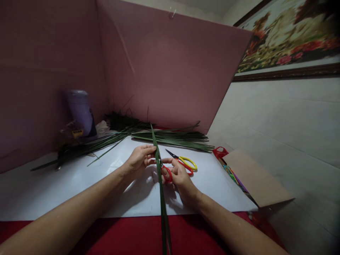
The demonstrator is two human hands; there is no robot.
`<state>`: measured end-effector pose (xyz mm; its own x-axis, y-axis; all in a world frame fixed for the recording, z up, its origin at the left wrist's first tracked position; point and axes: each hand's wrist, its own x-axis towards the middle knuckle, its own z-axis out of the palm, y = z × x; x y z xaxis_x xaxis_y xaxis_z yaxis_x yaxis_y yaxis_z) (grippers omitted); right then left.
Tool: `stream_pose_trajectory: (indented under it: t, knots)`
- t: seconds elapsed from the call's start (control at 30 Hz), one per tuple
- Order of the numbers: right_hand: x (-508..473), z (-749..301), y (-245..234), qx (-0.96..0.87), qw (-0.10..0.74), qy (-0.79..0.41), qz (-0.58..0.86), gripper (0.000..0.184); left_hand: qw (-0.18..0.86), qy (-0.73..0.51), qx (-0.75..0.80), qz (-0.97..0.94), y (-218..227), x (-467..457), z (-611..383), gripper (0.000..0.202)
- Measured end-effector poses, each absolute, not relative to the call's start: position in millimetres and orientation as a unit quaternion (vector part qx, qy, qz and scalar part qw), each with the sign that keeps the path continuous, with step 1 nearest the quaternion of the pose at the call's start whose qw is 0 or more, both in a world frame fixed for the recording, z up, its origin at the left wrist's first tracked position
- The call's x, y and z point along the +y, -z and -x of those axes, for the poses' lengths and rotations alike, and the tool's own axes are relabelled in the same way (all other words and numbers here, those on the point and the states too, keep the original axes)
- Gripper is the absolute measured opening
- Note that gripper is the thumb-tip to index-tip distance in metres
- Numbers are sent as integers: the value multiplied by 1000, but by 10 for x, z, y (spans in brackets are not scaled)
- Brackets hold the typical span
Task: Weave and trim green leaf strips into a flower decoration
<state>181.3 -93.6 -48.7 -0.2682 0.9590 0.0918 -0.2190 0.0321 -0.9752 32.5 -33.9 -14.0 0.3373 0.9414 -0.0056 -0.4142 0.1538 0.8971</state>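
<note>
A long green leaf (160,191) runs upright through the middle of the view, its lower end split into strips that hang past the table's front edge. My left hand (140,159) pinches it near the upper part between thumb and fingers. In my right hand (179,177) is a pair of small scissors with red handles (167,175); their blades lie against the leaf and are partly hidden by it. Just beyond my right hand, a second pair of scissors with one yellow and one red handle (188,163) rests on the white sheet (127,198).
Bundles of long green leaves (172,139) lie along the back and left. A purple container (81,111) stands at the back left. On the right is an open cardboard box (257,180) with colourful items inside. Pink panels (164,71) enclose the back and left.
</note>
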Motion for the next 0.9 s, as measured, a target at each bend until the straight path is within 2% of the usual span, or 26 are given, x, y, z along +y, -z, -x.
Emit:
stream_pose_trajectory:
  t: [0.33, 0.9]
  knots:
    - [-958, -1815, 468, -523, 480, -605, 359, 46, 696, -480, 328, -422, 131, -347, -308, 8]
    - [-921, -1848, 516, -523, 486, -608, 347, 44, 708, -484, 324, -400, 164, -388, -339, 2]
